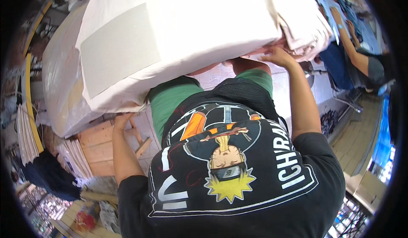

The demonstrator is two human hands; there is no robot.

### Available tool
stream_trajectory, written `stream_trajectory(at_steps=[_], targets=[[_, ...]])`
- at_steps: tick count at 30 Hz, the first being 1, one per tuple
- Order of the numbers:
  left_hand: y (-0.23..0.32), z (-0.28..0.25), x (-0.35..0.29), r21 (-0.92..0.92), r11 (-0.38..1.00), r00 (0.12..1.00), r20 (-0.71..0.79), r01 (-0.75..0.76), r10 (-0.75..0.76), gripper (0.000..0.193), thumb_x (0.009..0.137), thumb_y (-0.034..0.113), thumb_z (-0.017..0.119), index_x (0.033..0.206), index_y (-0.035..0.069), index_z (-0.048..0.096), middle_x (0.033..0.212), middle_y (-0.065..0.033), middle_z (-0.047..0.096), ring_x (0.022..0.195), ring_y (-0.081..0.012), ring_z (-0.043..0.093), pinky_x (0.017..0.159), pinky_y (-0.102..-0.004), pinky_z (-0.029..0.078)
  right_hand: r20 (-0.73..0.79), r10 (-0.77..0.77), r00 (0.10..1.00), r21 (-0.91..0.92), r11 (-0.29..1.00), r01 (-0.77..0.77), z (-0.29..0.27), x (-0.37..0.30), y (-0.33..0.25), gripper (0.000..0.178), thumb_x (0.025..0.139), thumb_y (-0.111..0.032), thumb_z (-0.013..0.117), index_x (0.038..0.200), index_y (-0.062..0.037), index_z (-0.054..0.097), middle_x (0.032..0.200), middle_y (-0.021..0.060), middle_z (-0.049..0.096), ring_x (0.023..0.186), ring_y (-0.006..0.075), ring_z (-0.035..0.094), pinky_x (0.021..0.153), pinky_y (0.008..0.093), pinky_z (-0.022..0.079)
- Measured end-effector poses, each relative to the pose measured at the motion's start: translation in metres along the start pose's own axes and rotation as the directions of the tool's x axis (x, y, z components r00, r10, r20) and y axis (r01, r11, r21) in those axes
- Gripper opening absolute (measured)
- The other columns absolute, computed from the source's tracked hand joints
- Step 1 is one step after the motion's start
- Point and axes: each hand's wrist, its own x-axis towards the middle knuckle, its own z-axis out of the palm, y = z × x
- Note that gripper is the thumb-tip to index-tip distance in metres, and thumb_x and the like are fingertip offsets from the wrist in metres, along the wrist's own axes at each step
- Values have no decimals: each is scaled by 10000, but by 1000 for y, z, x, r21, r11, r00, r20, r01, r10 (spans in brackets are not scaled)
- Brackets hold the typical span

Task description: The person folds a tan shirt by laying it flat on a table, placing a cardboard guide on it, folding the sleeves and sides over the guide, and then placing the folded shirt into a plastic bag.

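The left hand and right hand are well apart at the near edge of the pale cloth, draped over the plastic-covered surface; whether they grip, I can't tell. An uneven tug could slide the grey sheet off. Farther off sits a plastic bag, contents unclear.

A plank-topped wooden bench stands left, with a navy cloth heap farther left. Far right, a grey-sleeved co-worker reaches over pale-blue fabric.
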Motion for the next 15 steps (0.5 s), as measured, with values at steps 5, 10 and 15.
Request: stream_trajectory(at_steps=[5, 10, 15], targets=[[-23, 38, 32, 76, 977, 980, -28, 199, -197, 611, 669, 338, 802, 1124, -15, 598, 1185, -93, 568, 1039, -182, 531, 893, -302, 421, -99, 223, 970, 643, 758, -109, 23, -7, -12, 721, 696, -441, 752, 1228, -16, 516, 1179, 123, 577, 1074, 227, 528, 844, 391, 443], [-8, 61, 9, 24, 998, 983, -175, -53, 56, 454, 715, 277, 749, 1068, 16, 633, 1107, -75, 608, 993, -199, 562, 868, -320, 425, -139, 245, 959, 813, 582, -31, 45, -3, 18, 567, 791, -340, 704, 1213, -17, 506, 1151, 77, 580, 1015, 168, 537, 832, 297, 439], [-57, 24, -14, -186, 942, 931, -293, -279, 218, 313, 816, 180, 528, 1067, 14, 614, 1067, -100, 613, 978, -243, 586, 835, -352, 454, -15, 23, 1000, 960, 281, 8, 31, -32, 27, 293, 906, -259, 563, 1098, -38, 564, 1054, 46, 629, 916, 136, 599, 830, 272, 462]])
